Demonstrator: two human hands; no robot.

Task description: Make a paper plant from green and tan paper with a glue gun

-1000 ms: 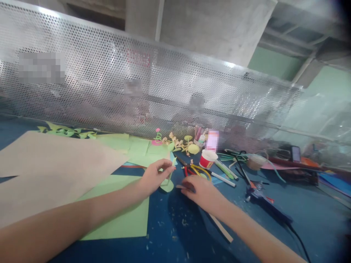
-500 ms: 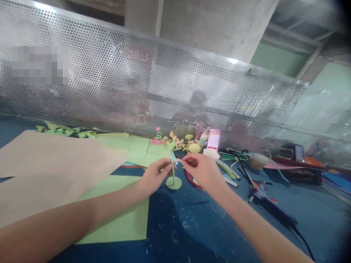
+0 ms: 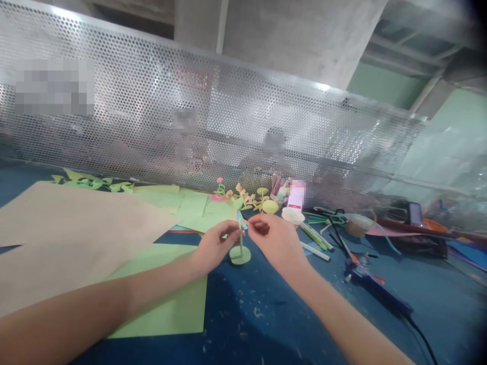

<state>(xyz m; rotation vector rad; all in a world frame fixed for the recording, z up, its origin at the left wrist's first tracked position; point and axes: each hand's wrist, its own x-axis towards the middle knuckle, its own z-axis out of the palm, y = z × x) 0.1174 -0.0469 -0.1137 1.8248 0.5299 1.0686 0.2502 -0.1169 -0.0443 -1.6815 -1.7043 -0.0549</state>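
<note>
Near the centre of the frame, we pinch the upright stem of a green paper stand (image 3: 240, 256) between the thumb and fingers of our left hand (image 3: 213, 247), its round base lowermost over the blue counter (image 3: 247, 324). Just right of the stem's upper part, our right hand (image 3: 277, 242) has its fingertips curled together, and we cannot tell whether they clamp anything. Our left forearm slants up from the lower left across a green sheet (image 3: 167, 309), while our right one angles in from the lower right.
</note>
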